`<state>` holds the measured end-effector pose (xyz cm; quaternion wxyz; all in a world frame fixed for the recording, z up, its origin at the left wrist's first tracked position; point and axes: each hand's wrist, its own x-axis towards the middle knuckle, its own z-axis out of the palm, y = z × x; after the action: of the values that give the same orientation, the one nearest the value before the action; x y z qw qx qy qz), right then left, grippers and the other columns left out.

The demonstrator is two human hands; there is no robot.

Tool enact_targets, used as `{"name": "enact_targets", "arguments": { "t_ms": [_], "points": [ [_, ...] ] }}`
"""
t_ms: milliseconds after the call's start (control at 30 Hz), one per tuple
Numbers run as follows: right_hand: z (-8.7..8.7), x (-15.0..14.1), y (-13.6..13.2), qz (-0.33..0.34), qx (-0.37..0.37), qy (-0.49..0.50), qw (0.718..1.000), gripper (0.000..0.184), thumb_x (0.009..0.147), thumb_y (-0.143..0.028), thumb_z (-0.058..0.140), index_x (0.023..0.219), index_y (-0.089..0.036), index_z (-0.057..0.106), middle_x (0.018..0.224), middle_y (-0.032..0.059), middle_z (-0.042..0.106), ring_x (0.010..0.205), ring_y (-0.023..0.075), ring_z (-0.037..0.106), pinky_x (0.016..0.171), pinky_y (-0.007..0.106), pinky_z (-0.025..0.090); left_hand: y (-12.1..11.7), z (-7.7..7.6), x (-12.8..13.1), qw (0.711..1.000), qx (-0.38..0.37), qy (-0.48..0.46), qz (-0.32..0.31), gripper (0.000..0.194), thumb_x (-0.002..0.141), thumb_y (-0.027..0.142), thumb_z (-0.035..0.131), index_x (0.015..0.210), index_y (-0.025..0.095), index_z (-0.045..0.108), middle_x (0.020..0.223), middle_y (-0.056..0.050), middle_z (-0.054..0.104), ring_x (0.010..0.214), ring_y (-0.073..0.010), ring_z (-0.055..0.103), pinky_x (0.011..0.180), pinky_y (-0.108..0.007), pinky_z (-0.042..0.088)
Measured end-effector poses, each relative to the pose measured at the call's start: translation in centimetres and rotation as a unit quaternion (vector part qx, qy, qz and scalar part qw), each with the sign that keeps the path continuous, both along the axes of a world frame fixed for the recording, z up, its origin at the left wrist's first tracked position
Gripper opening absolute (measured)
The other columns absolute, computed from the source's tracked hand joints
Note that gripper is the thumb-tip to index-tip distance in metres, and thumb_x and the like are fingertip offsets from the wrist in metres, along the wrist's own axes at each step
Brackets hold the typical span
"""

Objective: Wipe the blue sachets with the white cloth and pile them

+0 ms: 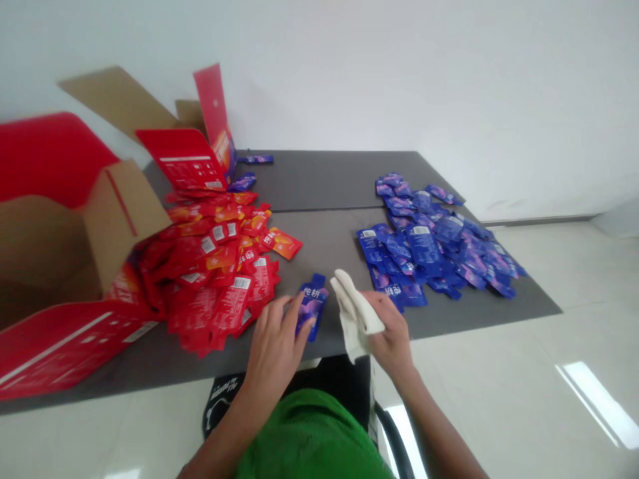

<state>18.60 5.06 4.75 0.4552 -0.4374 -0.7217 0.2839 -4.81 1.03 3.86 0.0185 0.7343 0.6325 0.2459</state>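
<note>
A blue spouted pouch [313, 307] with pink and white print is at the table's front edge, its narrow neck pointing away from me. My left hand [276, 334] has its fingers and thumb around the pouch's left side and lower part. Whether the pouch is lifted or rests on the table, I cannot tell. My right hand [391, 330] grips a folded white cloth [355, 313], which hangs just right of the pouch, apart from it. To the left spreads a pile of red and orange sachets [214, 266]; to the right is a heap of blue pouches [429, 239].
Two open red cardboard boxes stand on the left, a near box [64, 339] and a far box [184, 156]. Two blue pouches [244, 181] lie beside the far box. The dark grey table [319, 179] meets a white wall [349, 73] at the back.
</note>
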Motion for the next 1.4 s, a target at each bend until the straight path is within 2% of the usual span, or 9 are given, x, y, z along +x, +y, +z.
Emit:
{"name": "enact_targets", "arguments": {
  "t_ms": [333, 467, 600, 767, 867, 967, 1100, 1233, 1400],
  "points": [
    [-1.2, 2.5, -2.0, 0.138, -0.139, 0.093, 0.976, 0.025, 0.097, -0.023, 0.065, 0.119, -0.023, 0.077, 0.107, 0.0095, 0.071, 0.094, 0.0205, 0.069, 0.081, 0.029, 0.054, 3.9, -1.3, 0.3, 0.987, -0.159, -0.003, 0.018, 0.067, 0.093, 0.037, 0.069, 0.149, 0.01, 0.046, 0.124, -0.018, 0.064, 0.113, -0.0337, 0.066, 0.091, -0.043, 0.056],
    [-1.0, 3.0, -1.4, 0.175, -0.154, 0.102, 0.967, 0.021, 0.098, -0.03, 0.066, 0.111, -0.019, 0.079, 0.102, 0.0104, 0.071, 0.089, 0.0198, 0.068, 0.078, 0.029, 0.053, 5.1, -0.5, -0.1, 0.978, -0.199, -0.053, -0.022, 0.03, 0.096, 0.036, 0.066, 0.118, 0.017, 0.067, 0.109, -0.01, 0.068, 0.102, -0.0272, 0.069, 0.085, -0.036, 0.055],
    [-1.2, 3.8, -1.0, 0.237, -0.155, 0.106, 0.953, 0.024, 0.098, -0.032, 0.067, 0.112, -0.018, 0.08, 0.101, 0.0114, 0.072, 0.092, 0.0201, 0.069, 0.081, 0.03, 0.053, 6.5, 2.4, 1.1, 0.986, -0.143, -0.034, -0.085, 0.031, 0.106, 0.039, 0.049, 0.091, 0.02, 0.069, 0.09, -0.004, 0.063, 0.081, -0.0196, 0.066, 0.072, -0.03, 0.051],
    [-1.5, 4.6, -0.5, 0.299, -0.166, 0.118, 0.932, 0.029, 0.096, -0.036, 0.069, 0.11, -0.014, 0.081, 0.099, 0.0131, 0.072, 0.088, 0.0193, 0.069, 0.078, 0.029, 0.054, 11.0, 8.2, 6.7, 0.986, 0.022, -0.013, -0.164, 0.027, 0.108, 0.032, 0.047, 0.11, 0.022, 0.072, 0.099, -0.004, 0.066, 0.088, -0.0173, 0.066, 0.078, -0.027, 0.051],
    [-1.8, 4.9, -0.2, 0.32, -0.154, 0.121, 0.927, 0.034, 0.097, -0.04, 0.067, 0.113, -0.013, 0.081, 0.099, 0.0141, 0.073, 0.088, 0.0199, 0.069, 0.078, 0.029, 0.054, 14.9, 9.9, 11.4, 0.968, 0.106, 0.007, -0.229, 0.027, 0.107, 0.024, 0.048, 0.125, 0.021, 0.069, 0.117, -0.007, 0.072, 0.104, -0.019, 0.069, 0.092, -0.031, 0.054],
    [-2.2, 4.9, -0.2, 0.331, -0.139, 0.117, 0.926, 0.042, 0.097, -0.047, 0.065, 0.117, -0.014, 0.08, 0.101, 0.0149, 0.074, 0.09, 0.0204, 0.069, 0.079, 0.029, 0.055, 18.6, 9.3, 15.8, 0.935, 0.173, 0.071, -0.3, 0.036, 0.106, 0.016, 0.045, 0.137, 0.02, 0.063, 0.139, -0.008, 0.068, 0.134, -0.0215, 0.059, 0.112, -0.038, 0.046],
    [-2.8, 4.7, -0.3, 0.339, -0.123, 0.113, 0.926, 0.049, 0.098, -0.055, 0.062, 0.116, -0.013, 0.08, 0.099, 0.0156, 0.074, 0.088, 0.0209, 0.069, 0.079, 0.03, 0.056, 21.7, 6.1, 19.8, 0.911, 0.151, 0.163, -0.348, 0.039, 0.104, 0.014, 0.049, 0.142, 0.018, 0.06, 0.149, -0.009, 0.062, 0.142, -0.0215, 0.053, 0.116, -0.04, 0.042],
    [-3.0, 4.7, -0.2, 0.344, -0.117, 0.132, 0.922, 0.05, 0.097, -0.055, 0.063, 0.115, -0.013, 0.081, 0.098, 0.0154, 0.074, 0.086, 0.0203, 0.07, 0.078, 0.028, 0.056, 22.6, 3.3, 20.9, 0.904, 0.114, 0.192, -0.363, 0.038, 0.103, 0.012, 0.049, 0.138, 0.019, 0.063, 0.146, -0.009, 0.064, 0.138, -0.0194, 0.057, 0.11, -0.037, 0.046],
    [-3.1, 4.9, 0.1, 0.376, -0.128, 0.142, 0.907, 0.054, 0.097, -0.059, 0.06, 0.116, -0.012, 0.08, 0.101, 0.0167, 0.075, 0.088, 0.0199, 0.071, 0.08, 0.026, 0.056, 22.4, 3.2, 20.2, 0.912, 0.095, 0.19, -0.351, 0.04, 0.104, 0.015, 0.047, 0.141, 0.017, 0.061, 0.153, -0.012, 0.057, 0.144, -0.0249, 0.051, 0.113, -0.041, 0.044]
  ]
}}
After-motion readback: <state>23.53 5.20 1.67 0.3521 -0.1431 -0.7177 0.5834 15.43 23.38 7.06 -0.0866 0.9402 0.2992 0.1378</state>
